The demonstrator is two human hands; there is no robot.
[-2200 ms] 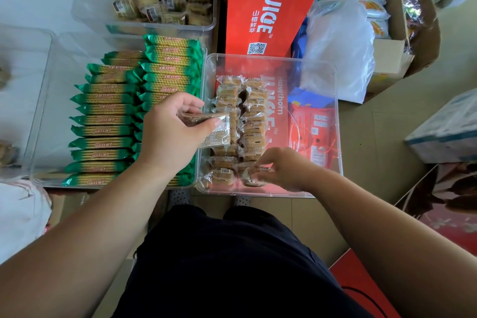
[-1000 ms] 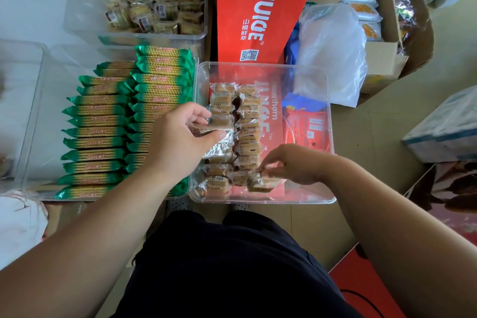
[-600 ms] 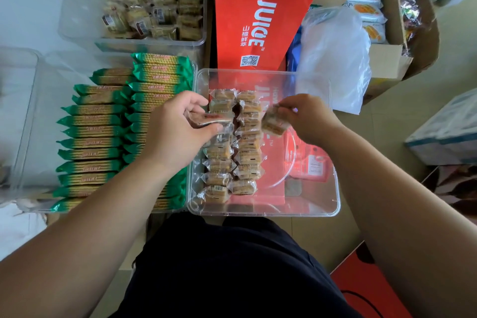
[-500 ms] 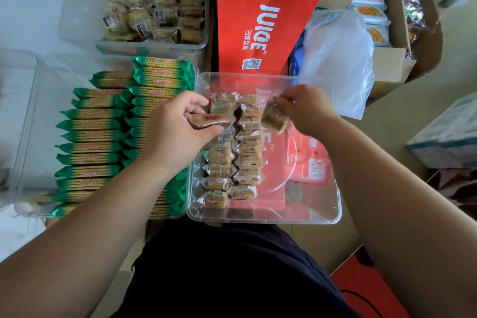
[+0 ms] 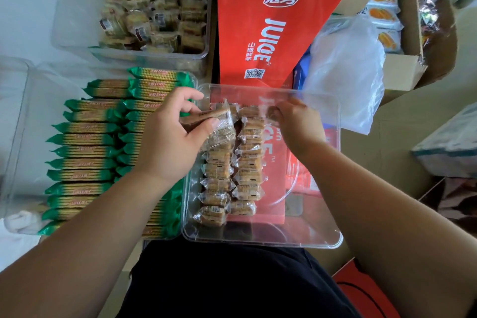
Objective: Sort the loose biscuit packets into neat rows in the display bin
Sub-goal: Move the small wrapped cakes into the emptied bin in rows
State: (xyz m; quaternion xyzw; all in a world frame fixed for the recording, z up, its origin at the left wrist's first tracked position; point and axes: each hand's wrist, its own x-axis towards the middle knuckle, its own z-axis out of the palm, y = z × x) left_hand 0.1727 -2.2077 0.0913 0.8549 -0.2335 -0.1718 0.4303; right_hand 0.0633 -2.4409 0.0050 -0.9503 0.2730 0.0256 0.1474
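Head camera: left hand (image 5: pixel 167 142) grips several biscuit packets (image 5: pixel 215 121) over the display bin (image 5: pixel 322 242); right hand (image 5: pixel 296 122) pinches one packet (image 5: pixel 271 111) near them.

Under my hands, clear hard-plastic display bin (image 5: pixel 260 241): smooth, glossy, see-through walls catching glare. In it, small tan biscuit packets (image 5: pixel 247 175): thin clear film, crinkly, shiny at sealed ends. Same film under fingers (image 5: pixel 185 94) of my left hand (image 5: pixel 167 144); my right hand (image 5: pixel 296 121) pinches one too, blurred. Beside bin, long green biscuit packets (image 5: pixel 82 152): smooth glossy plastic wrap. Red juice carton (image 5: pixel 258 41): printed card, slight sheen. Translucent white bag (image 5: pixel 346 77): thin soft plastic, wrinkled. Brown box (image 5: pixel 402 72): matt cardboard. Black cloth on my lap (image 5: pixel 232 279): matt.
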